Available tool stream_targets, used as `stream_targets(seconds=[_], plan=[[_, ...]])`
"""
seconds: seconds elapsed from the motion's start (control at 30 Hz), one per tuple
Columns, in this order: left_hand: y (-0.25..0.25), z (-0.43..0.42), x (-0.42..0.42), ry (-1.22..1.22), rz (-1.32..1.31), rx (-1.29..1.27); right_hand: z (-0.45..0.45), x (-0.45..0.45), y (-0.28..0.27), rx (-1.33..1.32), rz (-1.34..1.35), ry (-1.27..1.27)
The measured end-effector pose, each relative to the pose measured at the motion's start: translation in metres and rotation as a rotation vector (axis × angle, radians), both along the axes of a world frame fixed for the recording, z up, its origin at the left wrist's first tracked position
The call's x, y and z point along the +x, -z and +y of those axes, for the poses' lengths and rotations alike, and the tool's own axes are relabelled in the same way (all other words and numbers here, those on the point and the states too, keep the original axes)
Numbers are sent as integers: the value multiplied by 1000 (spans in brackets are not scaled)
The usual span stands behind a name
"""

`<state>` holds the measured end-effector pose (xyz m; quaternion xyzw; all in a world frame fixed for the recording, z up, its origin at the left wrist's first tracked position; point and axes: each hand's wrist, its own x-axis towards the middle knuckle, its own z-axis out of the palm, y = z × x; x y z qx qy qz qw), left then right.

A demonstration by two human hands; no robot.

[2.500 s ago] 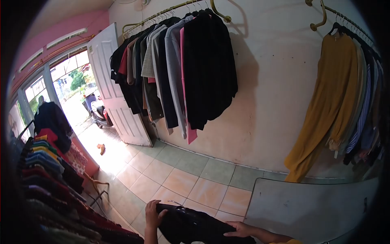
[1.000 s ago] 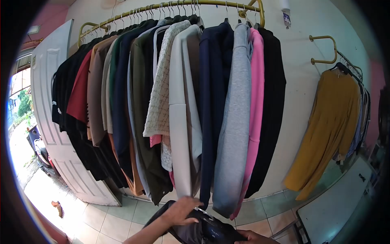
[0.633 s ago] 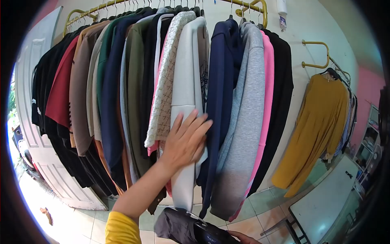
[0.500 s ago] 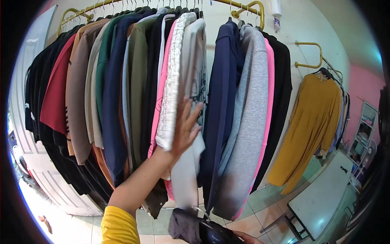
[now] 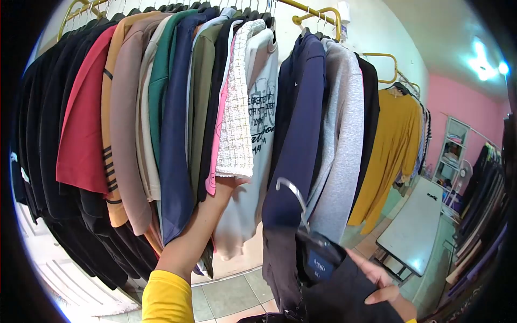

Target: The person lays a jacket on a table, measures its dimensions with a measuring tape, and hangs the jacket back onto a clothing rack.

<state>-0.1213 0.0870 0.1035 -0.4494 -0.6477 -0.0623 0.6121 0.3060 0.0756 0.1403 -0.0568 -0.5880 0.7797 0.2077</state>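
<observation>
My right hand [image 5: 377,280] grips a black garment [image 5: 347,296] at its shoulder, low at the front. The garment hangs on a dark hanger with a metal hook [image 5: 293,189], and a dark blue label [image 5: 321,264] shows inside its collar. My left hand [image 5: 236,186] reaches up among the clothes on the rail, under the hem of a white tweed garment [image 5: 237,107]. Its fingers are hidden behind that garment. Right beside it hangs a light grey sweatshirt with black lettering [image 5: 260,116]. On the other side is a pink garment [image 5: 221,126].
A gold wall rail [image 5: 301,9] carries several garments, with a navy one [image 5: 304,118] and a grey one [image 5: 344,129] at the right. Farther right hang a mustard dress [image 5: 389,145] and a dark clothes row [image 5: 479,199], with a pale table [image 5: 412,226] between.
The black garment has risen into fuller view with my right hand. My left hand, formerly visible in front of the grey sweatshirt, is now mostly behind the tweed garment. The view has turned right.
</observation>
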Motion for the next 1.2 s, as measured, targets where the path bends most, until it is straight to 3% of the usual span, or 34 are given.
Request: stream_targets(seconds=[0.17,0.4,0.47,0.63,0.7,0.8,0.87,0.93,0.97,1.0,1.2], plan=[[22,-11,-17,86,-34,-43,-29,-31,-28,-93,246,33],[40,-12,-34,188,-73,-73,1,-110,-89,189,450,187],[47,-11,-37,208,-79,-69,17,-138,-111,162,569,74],[36,3,-39,235,-94,-49,85,-201,-171,258,512,-39],[37,1,-48,239,-99,-41,145,-233,-193,471,487,88],[47,-7,-64,237,-107,-28,196,-198,-214,418,434,32],[41,-5,-66,235,-119,-12,290,-181,-219,528,584,329],[43,-5,-70,235,-132,-9,235,-139,-217,464,508,301],[52,-18,-76,234,-137,-9,228,-141,-224,306,395,323],[50,-11,-80,231,-142,-10,235,-147,-223,310,399,317],[39,0,-68,229,-154,-25,279,-181,-250,665,474,381]])
